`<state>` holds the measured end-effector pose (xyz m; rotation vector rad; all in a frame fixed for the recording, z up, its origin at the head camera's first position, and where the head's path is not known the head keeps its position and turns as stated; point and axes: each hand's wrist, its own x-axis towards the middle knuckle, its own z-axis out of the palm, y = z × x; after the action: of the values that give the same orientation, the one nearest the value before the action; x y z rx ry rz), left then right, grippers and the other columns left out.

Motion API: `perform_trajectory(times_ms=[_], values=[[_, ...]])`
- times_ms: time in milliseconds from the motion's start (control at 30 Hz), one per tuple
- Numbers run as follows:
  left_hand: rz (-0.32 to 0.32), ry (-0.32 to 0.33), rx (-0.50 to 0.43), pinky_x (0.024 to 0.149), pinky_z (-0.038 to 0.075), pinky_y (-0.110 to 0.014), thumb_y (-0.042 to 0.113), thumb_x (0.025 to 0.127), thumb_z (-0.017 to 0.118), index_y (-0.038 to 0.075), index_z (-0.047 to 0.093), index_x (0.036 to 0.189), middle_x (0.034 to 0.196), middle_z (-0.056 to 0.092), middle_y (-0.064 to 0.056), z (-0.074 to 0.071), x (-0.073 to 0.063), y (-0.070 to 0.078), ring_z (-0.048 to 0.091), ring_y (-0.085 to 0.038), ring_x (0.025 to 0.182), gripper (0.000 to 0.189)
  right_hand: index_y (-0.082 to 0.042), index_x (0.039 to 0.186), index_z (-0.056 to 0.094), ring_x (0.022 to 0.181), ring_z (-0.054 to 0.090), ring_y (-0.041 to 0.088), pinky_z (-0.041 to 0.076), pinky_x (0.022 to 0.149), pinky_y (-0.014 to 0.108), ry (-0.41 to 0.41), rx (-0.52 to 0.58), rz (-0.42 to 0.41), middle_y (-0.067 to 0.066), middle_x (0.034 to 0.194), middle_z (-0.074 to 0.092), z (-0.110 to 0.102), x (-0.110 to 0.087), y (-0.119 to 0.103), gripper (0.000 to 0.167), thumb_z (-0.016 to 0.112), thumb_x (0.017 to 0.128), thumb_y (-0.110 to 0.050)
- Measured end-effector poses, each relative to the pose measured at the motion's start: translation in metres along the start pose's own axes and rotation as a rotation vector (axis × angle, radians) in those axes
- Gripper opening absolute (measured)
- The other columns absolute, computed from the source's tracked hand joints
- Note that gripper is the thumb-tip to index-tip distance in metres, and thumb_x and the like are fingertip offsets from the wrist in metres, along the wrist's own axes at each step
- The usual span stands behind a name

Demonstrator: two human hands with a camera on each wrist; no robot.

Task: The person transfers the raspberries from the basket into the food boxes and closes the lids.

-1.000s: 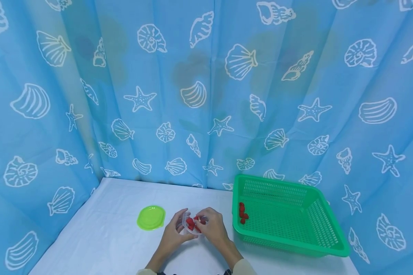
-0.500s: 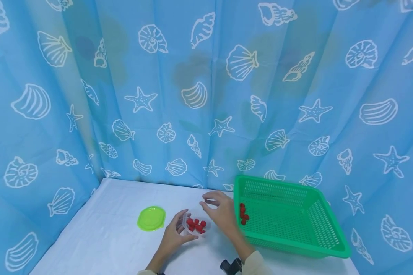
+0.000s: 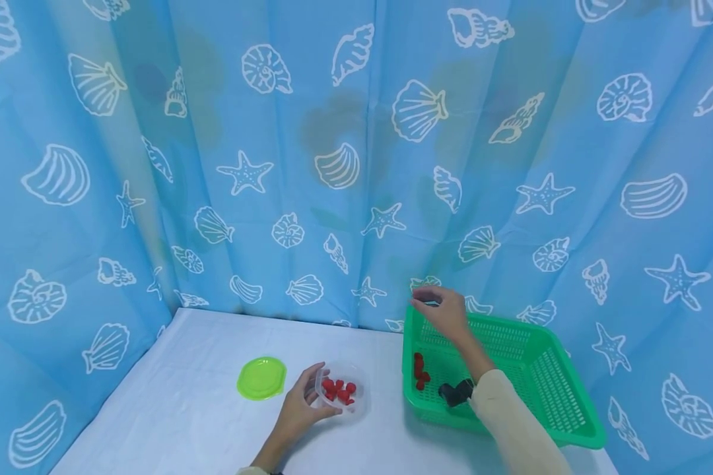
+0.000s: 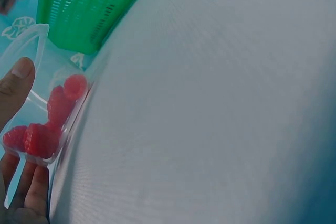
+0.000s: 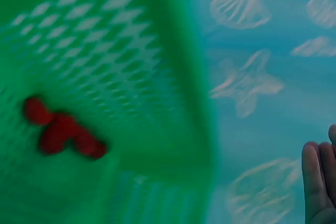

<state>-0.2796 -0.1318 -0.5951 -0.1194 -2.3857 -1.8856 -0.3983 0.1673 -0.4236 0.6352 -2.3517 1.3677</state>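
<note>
My left hand [image 3: 300,409] grips a clear plastic tub [image 3: 361,389], thumb on one side and fingers round the other. Several red raspberries [image 3: 343,396] lie in the tub; the left wrist view shows them [image 4: 43,140] through its wall, with the thumb at the rim. Over the back left corner of the green basket [image 3: 499,429] is my right hand [image 3: 448,313], raised, its fingers bent toward the left, and no object shows between them. In the right wrist view, its fingers [image 5: 315,177] appear at the right edge. More raspberries [image 3: 420,373] lie along the basket's left side.
A lime-green lid [image 3: 261,378] lies on the white table [image 3: 178,409], left of the tub. Behind the table hangs a blue curtain [image 3: 309,224] with white shell prints. A black camera [image 3: 456,392] on the right wrist covers part of the basket floor.
My right hand has left the tub and moved right and up, over the basket. The left hand and tub stay in place. Raspberries in the basket look the same.
</note>
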Motion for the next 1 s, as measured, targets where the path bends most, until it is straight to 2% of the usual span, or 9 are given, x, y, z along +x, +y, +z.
perform_trajectory(times_ms=[133,367,600,833,1000], values=[[-0.007,0.003,0.001,0.104,0.041,-0.049,0.036,0.064,0.091,0.020,0.043,0.144,0.141,0.052,-0.006,-0.003,0.000,-0.001,0.045,-0.034,0.132,0.094,-0.003,0.110,0.072,0.097,0.067,0.027,0.056,0.083,0.045,-0.126,-0.098,0.134,0.010,0.104,0.072,-0.002,-0.002,0.028,0.024,0.071,0.090,-0.017],[-0.008,-0.002,-0.008,0.104,0.041,-0.050,0.035,0.065,0.091,0.020,0.043,0.144,0.140,0.053,-0.005,-0.002,0.001,-0.002,0.046,-0.034,0.131,0.094,0.000,0.111,0.071,0.096,0.066,0.029,0.058,0.079,0.042,-0.288,-0.158,0.260,0.013,0.104,0.071,0.005,-0.017,0.070,0.024,0.069,0.092,-0.014],[-0.018,-0.009,-0.011,0.104,0.043,-0.049,0.036,0.064,0.091,0.023,0.042,0.145,0.140,0.053,-0.002,-0.001,-0.001,0.002,0.045,-0.031,0.131,0.095,0.000,0.105,0.074,0.084,0.068,0.024,0.059,0.072,0.041,-0.324,-0.164,0.394,0.011,0.096,0.072,0.011,-0.032,0.091,0.021,0.071,0.088,-0.011],[-0.010,-0.008,-0.005,0.103,0.043,-0.046,0.037,0.065,0.090,0.024,0.043,0.145,0.140,0.052,-0.003,-0.003,0.000,0.001,0.045,-0.031,0.132,0.094,0.002,0.103,0.073,0.080,0.070,0.025,0.060,0.073,0.040,-0.330,-0.089,0.509,0.011,0.095,0.072,0.016,-0.035,0.100,0.020,0.073,0.085,-0.006],[-0.005,-0.012,-0.009,0.104,0.042,-0.047,0.034,0.066,0.090,0.023,0.043,0.144,0.140,0.052,-0.004,-0.004,0.000,0.000,0.044,-0.033,0.133,0.091,0.000,0.098,0.075,0.075,0.071,0.022,0.060,0.071,0.038,-0.368,-0.131,0.502,0.009,0.092,0.073,0.021,-0.032,0.105,0.021,0.079,0.080,-0.011]])
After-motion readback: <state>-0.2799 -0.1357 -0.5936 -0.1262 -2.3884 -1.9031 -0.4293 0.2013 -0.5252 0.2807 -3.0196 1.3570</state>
